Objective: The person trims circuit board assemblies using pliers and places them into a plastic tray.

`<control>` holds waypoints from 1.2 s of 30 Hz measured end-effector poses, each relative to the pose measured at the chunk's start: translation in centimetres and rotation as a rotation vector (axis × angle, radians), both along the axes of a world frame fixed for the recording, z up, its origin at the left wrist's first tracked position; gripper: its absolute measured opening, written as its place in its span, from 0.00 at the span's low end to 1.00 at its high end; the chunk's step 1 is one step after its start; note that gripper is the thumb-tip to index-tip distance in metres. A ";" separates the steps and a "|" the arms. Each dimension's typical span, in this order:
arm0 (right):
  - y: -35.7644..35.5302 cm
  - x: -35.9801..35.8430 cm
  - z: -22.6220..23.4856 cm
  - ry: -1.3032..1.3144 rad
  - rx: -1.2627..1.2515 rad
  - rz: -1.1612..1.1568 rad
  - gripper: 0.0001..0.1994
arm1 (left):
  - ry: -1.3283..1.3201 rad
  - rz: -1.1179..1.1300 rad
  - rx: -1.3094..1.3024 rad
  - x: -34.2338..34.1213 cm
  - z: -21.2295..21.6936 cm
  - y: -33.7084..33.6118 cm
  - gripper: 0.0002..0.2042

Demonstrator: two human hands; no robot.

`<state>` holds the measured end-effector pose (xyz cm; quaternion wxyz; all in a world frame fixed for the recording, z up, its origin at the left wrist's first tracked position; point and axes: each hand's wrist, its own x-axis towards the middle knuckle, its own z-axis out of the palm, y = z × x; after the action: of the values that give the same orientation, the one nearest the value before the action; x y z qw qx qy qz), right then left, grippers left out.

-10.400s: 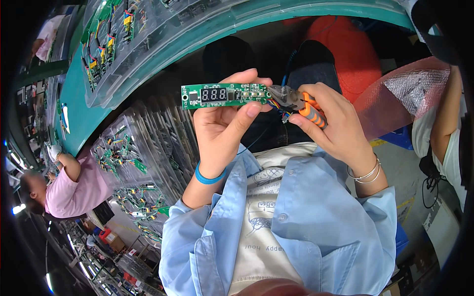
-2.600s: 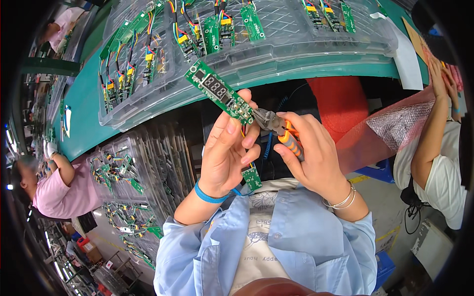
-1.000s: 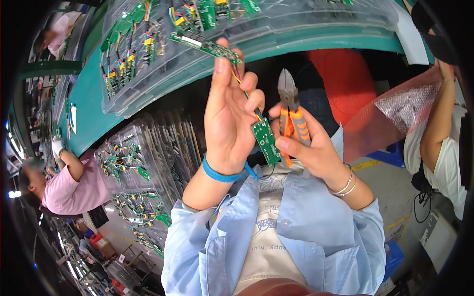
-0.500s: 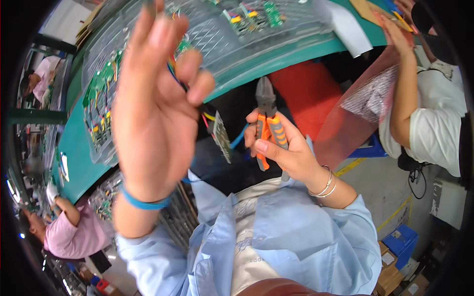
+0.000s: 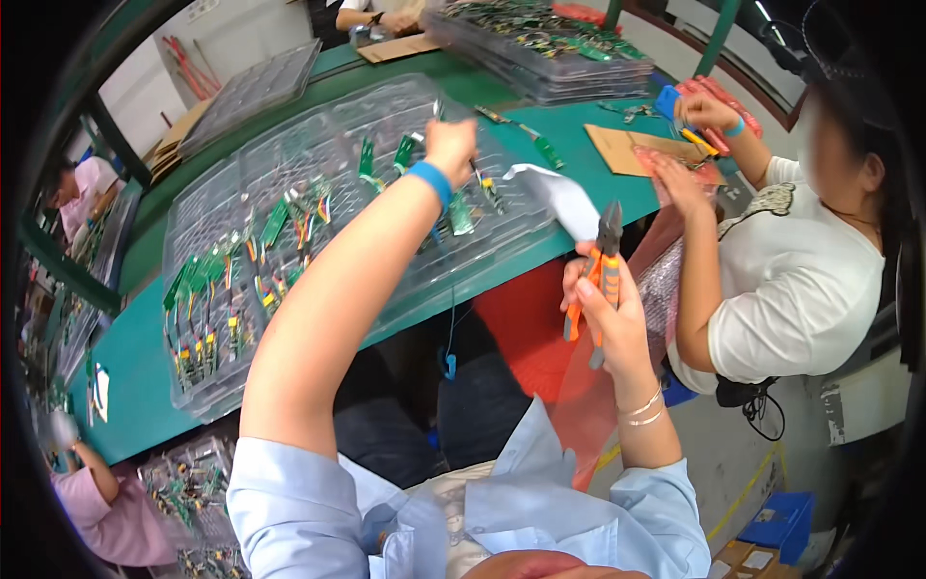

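Note:
My left hand (image 5: 451, 147) reaches far out over a clear plastic tray (image 5: 318, 116), fingers pinched together. A green circuit board (image 5: 459, 214) with wires hangs just below the fingers, close to the tray surface. The exact grip point is blurred. A blue band (image 5: 431, 180) circles that wrist. My right hand (image 5: 610, 314) holds pliers (image 5: 608, 265) with orange and grey handles, jaws pointing up, in front of the table edge. Several wired boards (image 5: 275, 222) lie in rows in the tray, some with yellow connectors.
A white sheet (image 5: 564, 198) curls over the table edge (image 5: 502, 289). Stacked trays of boards (image 5: 550, 63) stand at the back. A co-worker in a white shirt (image 5: 786, 318) works at right beside cardboard (image 5: 617, 150). A blue clip (image 5: 449, 366) dangles below the table.
My left hand has gone from close in front of me out over the tray, bringing the wired board along. The pliers remain in my right hand. The view has shifted, showing more table.

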<state>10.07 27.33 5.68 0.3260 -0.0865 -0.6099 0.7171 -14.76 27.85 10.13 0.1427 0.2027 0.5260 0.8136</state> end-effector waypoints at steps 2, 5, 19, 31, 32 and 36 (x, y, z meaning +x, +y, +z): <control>2.5 -0.5 1.7 -0.054 0.056 -0.061 0.17 | 0.070 -0.042 -0.131 0.2 -0.4 0.0 0.10; 7.8 -3.6 3.4 -0.143 0.471 -0.238 0.17 | 0.167 -0.082 -0.364 0.4 -0.7 -0.2 0.17; 19.0 -16.9 -3.2 -0.891 1.115 -0.542 0.20 | 1.353 0.250 -1.071 1.6 -5.3 -3.0 0.25; 20.5 -12.6 -2.7 -0.603 1.036 -0.538 0.17 | 1.483 -0.024 -1.069 2.6 -3.3 -6.5 0.12; 20.1 -12.0 -2.4 -0.577 1.007 -0.537 0.17 | 1.490 -0.024 -1.072 2.4 -3.3 -6.8 0.13; 18.0 -8.8 -0.1 -0.506 0.923 -0.535 0.16 | 1.507 -0.027 -1.076 1.9 -3.2 -7.4 0.14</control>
<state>1.24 45.33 5.57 0.3440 -0.2550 -0.8746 0.2275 -12.88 20.43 6.95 -0.1526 0.5907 0.7844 0.1113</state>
